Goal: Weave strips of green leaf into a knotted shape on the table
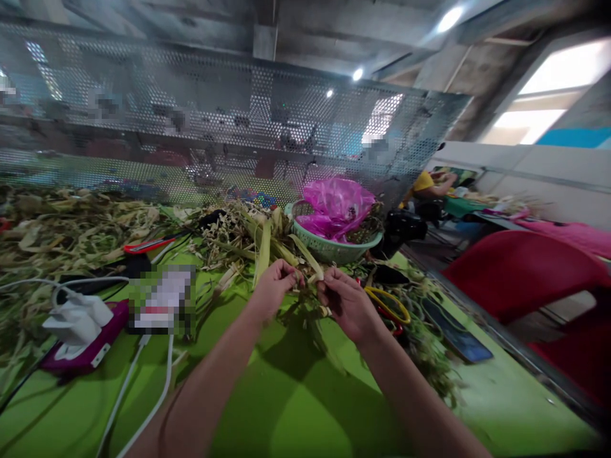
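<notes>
Both my hands meet over the green table (286, 394), just in front of a heap of dried leaf strips (248, 238). My left hand (274, 286) is closed, pinching the lower ends of several pale green leaf strips (267, 248) that stand up and fan out. My right hand (346, 302) is closed too, fingertips gripping the same bundle from the right side. The two hands almost touch at the bundle's base.
A light green basket (334, 249) with a pink plastic bag (337, 207) stands behind the hands. Chargers and white cables (79, 318) lie left, yellow-handled scissors (389, 304) and a dark phone (456, 331) right. A perforated metal screen (214, 127) backs the table. A red chair (520, 273) is right.
</notes>
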A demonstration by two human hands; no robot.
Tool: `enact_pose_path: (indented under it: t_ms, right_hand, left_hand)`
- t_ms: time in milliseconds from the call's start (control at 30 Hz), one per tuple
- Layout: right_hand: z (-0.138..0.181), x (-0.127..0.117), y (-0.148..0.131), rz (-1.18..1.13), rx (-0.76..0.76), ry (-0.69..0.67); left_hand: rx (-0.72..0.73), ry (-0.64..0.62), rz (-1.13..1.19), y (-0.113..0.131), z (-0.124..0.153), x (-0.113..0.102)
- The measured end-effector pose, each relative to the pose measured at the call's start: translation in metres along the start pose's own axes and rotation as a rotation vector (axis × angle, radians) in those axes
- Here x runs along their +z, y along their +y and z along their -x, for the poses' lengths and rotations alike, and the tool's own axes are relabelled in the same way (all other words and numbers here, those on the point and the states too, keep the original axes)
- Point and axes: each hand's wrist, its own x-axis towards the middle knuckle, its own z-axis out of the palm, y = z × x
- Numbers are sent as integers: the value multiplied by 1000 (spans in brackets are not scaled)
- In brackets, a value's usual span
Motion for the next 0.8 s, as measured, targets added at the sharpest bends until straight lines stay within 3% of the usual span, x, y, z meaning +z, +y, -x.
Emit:
enact_pose_path:
  t_ms: [233,400,567,667,800]
  right_hand:
    - [1,1,2,323,-129,47]
    - [-2,-1,4,347,-142,120]
    - [-1,2,5,350,-113,125]
    - [0,3,6,422,-166,123]
    - [0,2,8,659,-328,84]
  left_hand:
    - [137,5,-350,-3,-5,-15]
    - [209,-89,-498,-6,-1,-12]
    - [285,-66,-655,-5,3,-7]
    - [229,-50,-646,-7,1,-8]
    - [97,-41,-396,-10,-3,-10]
